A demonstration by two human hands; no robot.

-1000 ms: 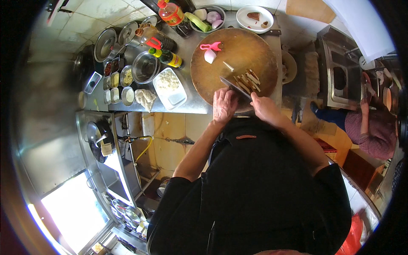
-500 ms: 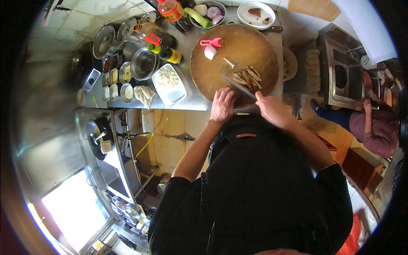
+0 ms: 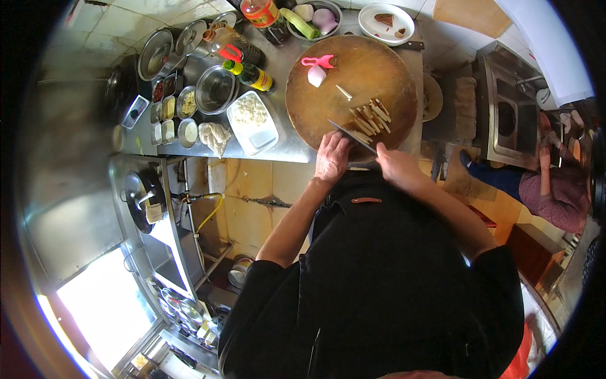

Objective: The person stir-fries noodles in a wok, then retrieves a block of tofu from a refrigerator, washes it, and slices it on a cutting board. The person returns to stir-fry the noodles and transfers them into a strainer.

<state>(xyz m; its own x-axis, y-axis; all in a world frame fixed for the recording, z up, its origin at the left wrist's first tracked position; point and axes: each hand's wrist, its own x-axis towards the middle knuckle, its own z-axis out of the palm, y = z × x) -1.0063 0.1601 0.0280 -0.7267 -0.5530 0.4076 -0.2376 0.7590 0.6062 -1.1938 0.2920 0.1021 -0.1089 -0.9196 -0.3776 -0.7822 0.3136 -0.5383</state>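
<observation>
On the round wooden chopping board (image 3: 315,117), my right hand (image 3: 398,165) grips a kitchen knife (image 3: 353,137) by its handle. The blade slants to the far left, its tip beyond my left fingers. My left hand (image 3: 332,156) is curled down at the board's near edge, against the blade's left side; what lies under its fingertips is hidden. Just beyond the blade lies a loose pile of pale strips with brown edges (image 3: 372,118). One whiter strip (image 3: 344,93) lies apart. Farther back are a pink peeler (image 3: 319,61) and a whitish-pink onion piece (image 3: 317,77).
Left of the board stand a white tray of chopped pale food (image 3: 252,129), a glass bowl (image 3: 215,90), several sauce bottles (image 3: 252,77) and small containers. Behind it are a bowl of vegetables (image 3: 341,16) and a white plate (image 3: 372,35). A person (image 3: 549,189) stands by the sink at right.
The knife has moved slightly toward me and left relative to the board. More strips show spread beside the blade. The whole view has shifted a little.
</observation>
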